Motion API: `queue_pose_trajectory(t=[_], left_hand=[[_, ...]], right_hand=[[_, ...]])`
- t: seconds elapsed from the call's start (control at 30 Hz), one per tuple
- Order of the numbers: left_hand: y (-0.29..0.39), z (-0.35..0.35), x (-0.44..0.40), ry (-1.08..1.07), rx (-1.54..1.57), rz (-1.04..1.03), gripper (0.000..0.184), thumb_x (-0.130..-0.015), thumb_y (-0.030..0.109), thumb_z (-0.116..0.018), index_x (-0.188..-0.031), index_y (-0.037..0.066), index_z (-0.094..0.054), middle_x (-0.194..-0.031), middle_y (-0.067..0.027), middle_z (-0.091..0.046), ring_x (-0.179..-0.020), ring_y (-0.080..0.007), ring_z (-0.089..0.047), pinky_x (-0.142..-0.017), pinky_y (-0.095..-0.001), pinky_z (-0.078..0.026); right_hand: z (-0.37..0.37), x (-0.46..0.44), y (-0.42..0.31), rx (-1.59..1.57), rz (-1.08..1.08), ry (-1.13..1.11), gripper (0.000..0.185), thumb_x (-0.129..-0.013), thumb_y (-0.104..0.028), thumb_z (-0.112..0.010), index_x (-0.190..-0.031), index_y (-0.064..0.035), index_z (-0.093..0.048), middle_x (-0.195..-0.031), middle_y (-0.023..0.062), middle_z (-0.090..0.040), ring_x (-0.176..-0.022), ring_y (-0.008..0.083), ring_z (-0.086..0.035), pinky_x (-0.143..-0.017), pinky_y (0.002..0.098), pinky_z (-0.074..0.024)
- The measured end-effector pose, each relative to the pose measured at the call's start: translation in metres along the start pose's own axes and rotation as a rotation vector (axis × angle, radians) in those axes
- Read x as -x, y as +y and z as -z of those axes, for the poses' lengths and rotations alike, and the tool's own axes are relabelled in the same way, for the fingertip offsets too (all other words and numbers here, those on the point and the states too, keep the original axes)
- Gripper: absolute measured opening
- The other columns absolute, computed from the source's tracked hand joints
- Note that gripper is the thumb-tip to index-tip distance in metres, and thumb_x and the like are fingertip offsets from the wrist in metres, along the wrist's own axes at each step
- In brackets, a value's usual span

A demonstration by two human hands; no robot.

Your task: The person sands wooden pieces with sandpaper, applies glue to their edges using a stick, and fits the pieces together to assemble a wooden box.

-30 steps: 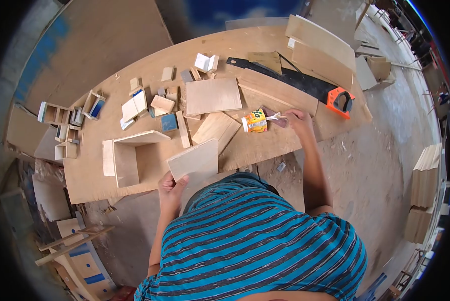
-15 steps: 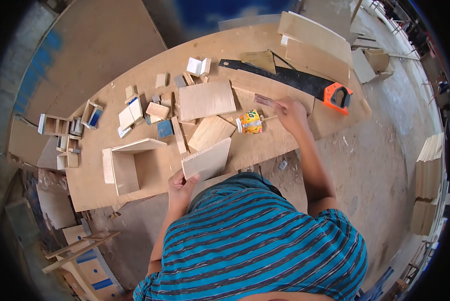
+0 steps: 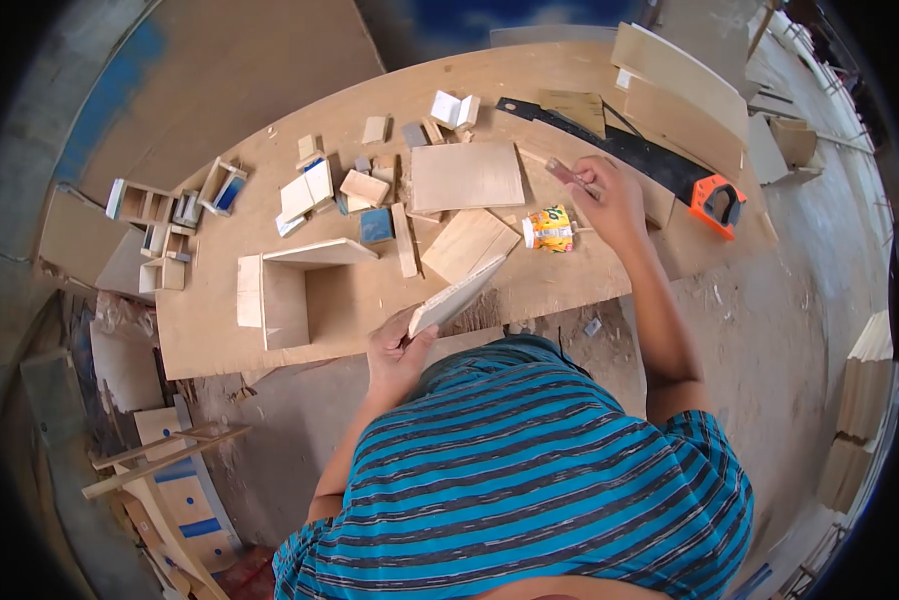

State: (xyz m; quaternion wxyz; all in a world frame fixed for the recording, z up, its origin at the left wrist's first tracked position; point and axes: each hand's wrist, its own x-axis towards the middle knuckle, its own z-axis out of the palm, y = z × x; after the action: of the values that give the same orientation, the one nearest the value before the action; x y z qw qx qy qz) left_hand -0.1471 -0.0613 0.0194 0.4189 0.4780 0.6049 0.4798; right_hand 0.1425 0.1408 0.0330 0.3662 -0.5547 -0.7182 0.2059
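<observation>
A thin wooden board (image 3: 455,297) is held tilted on edge over the table's near side. My left hand (image 3: 397,352) is closed around its lower left corner. My right hand (image 3: 612,203) pinches a small flat reddish-brown piece (image 3: 560,171) above the table; its exact kind is unclear. Just left of that forearm lies a yellow container with a white end (image 3: 549,229), a thin stick beside it. Beyond the held board lie a pale wooden block (image 3: 471,246) and a flat square board (image 3: 467,177). To the left stands an open-sided wooden box (image 3: 286,305).
A handsaw with an orange handle (image 3: 717,208) lies at the right, sandpaper (image 3: 575,110) beside its blade. Large panels (image 3: 681,85) stand behind it. Small wooden offcuts (image 3: 307,190) and little box frames (image 3: 164,270) cover the left part of the wooden table (image 3: 369,310).
The held board has turned so that its edge shows more and its face less. My right hand has turned, still pinching the reddish-brown piece. The whole view has shifted.
</observation>
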Motion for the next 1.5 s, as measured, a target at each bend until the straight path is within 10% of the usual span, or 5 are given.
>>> queue_pose_trajectory(t=[0.37,0.87,1.0,1.1,1.5], left_hand=[[0.055,-0.021,-0.015,-0.263,-0.44,-0.235,0.053,-0.082,0.012,-0.062,-0.133,0.007,-0.049,-0.096,-0.0241,-0.065,-0.078,-0.0407,-0.065,-0.067,-0.0418,-0.053],[0.025,-0.023,-0.013,-0.277,-0.603,-0.579,0.065,-0.08,0.008,-0.059,-0.141,0.005,-0.036,-0.086,-0.0231,-0.065,-0.073,-0.0408,-0.064,-0.066,-0.0463,-0.053],[0.05,-0.03,-0.01,-0.332,-0.611,-0.236,0.048,-0.08,0.002,-0.057,-0.127,0.003,-0.048,-0.085,-0.0245,-0.063,-0.072,-0.0432,-0.063,-0.064,-0.0439,-0.052],[0.034,-0.022,-0.013,-0.321,-0.585,-0.538,0.067,-0.078,0.008,-0.059,-0.141,0.006,-0.036,-0.086,-0.0221,-0.065,-0.072,-0.0399,-0.064,-0.065,-0.0448,-0.053],[0.033,-0.026,-0.011,-0.265,-0.569,-0.372,0.064,-0.082,0.011,-0.058,-0.142,0.006,-0.036,-0.08,-0.0237,-0.064,-0.068,-0.0401,-0.064,-0.063,-0.0458,-0.053]], right_hand=[[-0.023,0.091,-0.117,-0.271,0.294,-0.178,0.03,-0.084,-0.007,-0.064,-0.114,-0.0041,-0.065,-0.088,0.0146,-0.057,-0.074,0.0268,-0.059,-0.062,0.0337,-0.0488],[-0.024,0.119,-0.132,-0.446,0.313,-0.147,0.019,-0.082,-0.008,-0.066,-0.1,-0.0052,-0.071,-0.067,0.0111,-0.06,-0.056,0.022,-0.058,-0.049,0.0309,-0.0431],[-0.035,0.091,-0.105,-0.329,0.262,-0.051,0.022,-0.08,-0.003,-0.068,-0.102,-0.0023,-0.071,-0.068,0.012,-0.06,-0.057,0.0212,-0.056,-0.052,0.0303,-0.0436],[-0.017,0.11,-0.13,-0.345,0.318,-0.271,0.018,-0.083,-0.004,-0.065,-0.1,-0.0016,-0.07,-0.072,0.0117,-0.064,-0.062,0.0219,-0.061,-0.056,0.0325,-0.0469],[-0.049,0.085,-0.107,-0.359,0.365,-0.113,0.016,-0.082,-0.01,-0.065,-0.096,-0.0066,-0.072,-0.085,0.0139,-0.07,-0.066,0.0251,-0.066,-0.055,0.0312,-0.0508]])
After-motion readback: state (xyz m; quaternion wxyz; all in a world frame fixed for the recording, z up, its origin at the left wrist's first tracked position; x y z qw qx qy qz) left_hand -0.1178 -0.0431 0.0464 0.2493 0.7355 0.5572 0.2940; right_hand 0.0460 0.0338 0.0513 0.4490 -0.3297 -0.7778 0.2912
